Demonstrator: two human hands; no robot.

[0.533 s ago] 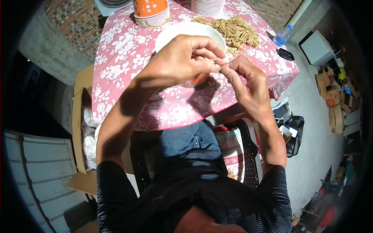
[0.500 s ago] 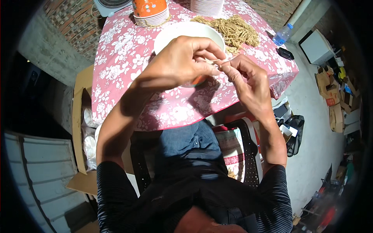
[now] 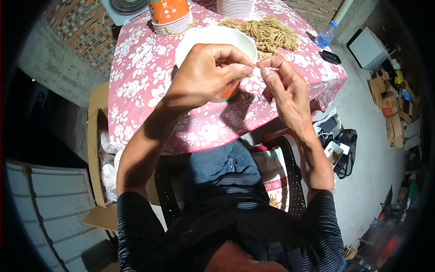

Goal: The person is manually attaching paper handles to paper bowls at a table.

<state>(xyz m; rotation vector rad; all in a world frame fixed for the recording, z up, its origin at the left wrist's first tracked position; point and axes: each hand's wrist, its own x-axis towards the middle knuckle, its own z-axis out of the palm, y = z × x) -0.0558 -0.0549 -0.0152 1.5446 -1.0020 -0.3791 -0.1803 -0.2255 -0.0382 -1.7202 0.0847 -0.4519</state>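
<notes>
My left hand is raised over a paper bucket, its thumb and forefinger closed in a pinch. Close to its right, my right hand is pinched too, the fingertips of both nearly meeting. A thin strand of twine seems to run between the fingertips; most of it is hidden. The bucket shows a white inside and an orange lower side, partly covered by my left hand. Beyond my right hand lies a heap of tan twine.
A pink floral cloth covers the table. On it stand an orange stack of paper buckets, a white stack, a water bottle and a black phone-like object. A fan is far left; an open carton stands left.
My fingertips have drawn slightly apart, the right hand turning a little outward. The strand shows less than before. The whole view has shifted slightly.
</notes>
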